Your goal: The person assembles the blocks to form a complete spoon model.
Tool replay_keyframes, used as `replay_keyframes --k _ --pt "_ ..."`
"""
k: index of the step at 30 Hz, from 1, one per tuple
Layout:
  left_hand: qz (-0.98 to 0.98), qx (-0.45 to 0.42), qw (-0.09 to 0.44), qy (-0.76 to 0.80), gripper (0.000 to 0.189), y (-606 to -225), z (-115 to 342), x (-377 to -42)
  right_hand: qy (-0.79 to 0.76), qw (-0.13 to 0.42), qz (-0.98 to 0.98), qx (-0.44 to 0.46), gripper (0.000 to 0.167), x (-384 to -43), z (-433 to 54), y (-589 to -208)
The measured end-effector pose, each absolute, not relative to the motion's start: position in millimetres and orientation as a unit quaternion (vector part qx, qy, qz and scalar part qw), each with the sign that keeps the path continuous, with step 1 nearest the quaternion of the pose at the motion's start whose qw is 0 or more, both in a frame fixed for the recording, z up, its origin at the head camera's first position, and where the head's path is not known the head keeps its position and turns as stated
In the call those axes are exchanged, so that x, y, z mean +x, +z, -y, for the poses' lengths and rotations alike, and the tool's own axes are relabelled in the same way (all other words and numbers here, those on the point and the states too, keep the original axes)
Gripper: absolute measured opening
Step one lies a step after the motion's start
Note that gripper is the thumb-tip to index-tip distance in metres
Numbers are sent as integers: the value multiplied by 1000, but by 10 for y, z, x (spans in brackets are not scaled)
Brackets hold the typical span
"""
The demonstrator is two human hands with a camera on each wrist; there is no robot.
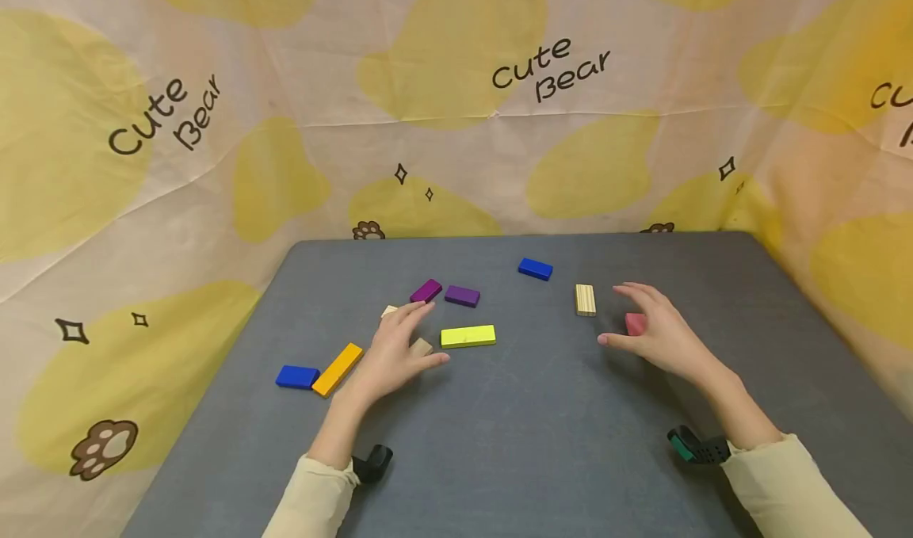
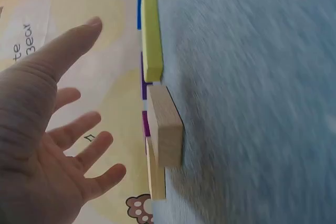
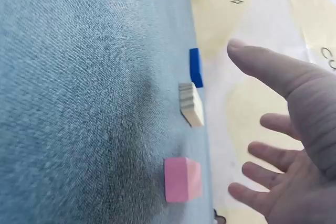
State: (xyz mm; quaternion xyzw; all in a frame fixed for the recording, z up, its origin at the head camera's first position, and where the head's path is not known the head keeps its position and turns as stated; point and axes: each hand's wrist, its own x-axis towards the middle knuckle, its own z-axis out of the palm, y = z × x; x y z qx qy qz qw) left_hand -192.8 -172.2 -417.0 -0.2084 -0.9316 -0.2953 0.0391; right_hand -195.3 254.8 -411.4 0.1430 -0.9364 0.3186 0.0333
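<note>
Head view shows a left hand and a right hand held over a dark grey bench, both empty. The left hand's fingers are spread, with the thumb held well away from them; the left wrist view shows them apart from every block. Nearest to that hand is a plain wooden block, partly hidden behind the thumb, and a second wooden block peeks out beyond the knuckles.

The right hand's fingers are likewise wide, thumb apart, holding nothing. A pink block lies on the bench, seen between thumb and fingers from above, and a striped wooden block lies just left of the fingertips.

Between the hands, nearer the left one, lies a yellow block. Behind it are a purple block and a magenta block, close together; a blue block lies farther back. Left of the left hand, an orange block slants beside another blue block; whether they touch I cannot tell. A printed cloth hangs behind.
</note>
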Motion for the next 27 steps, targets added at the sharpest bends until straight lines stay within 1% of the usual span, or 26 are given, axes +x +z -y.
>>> replay_keyframes --k 4,8,15,27 --pt "921 -222 19 -321 82 -4165 1658 -2002 377 12 917 129 83 -2120 -2530 -4152" --pt "914 -221 6 -341 76 -4171 1603 -2079 419 -20 901 110 80 -2307 -2532 -4192" --pt "902 -198 -33 -383 73 -4231 1575 -2158 443 -55 888 111 84 -2535 -2549 -4287" --pt "887 -178 -82 -418 68 -4312 1570 -2256 474 -83 872 92 85 -2709 -2563 -4401"
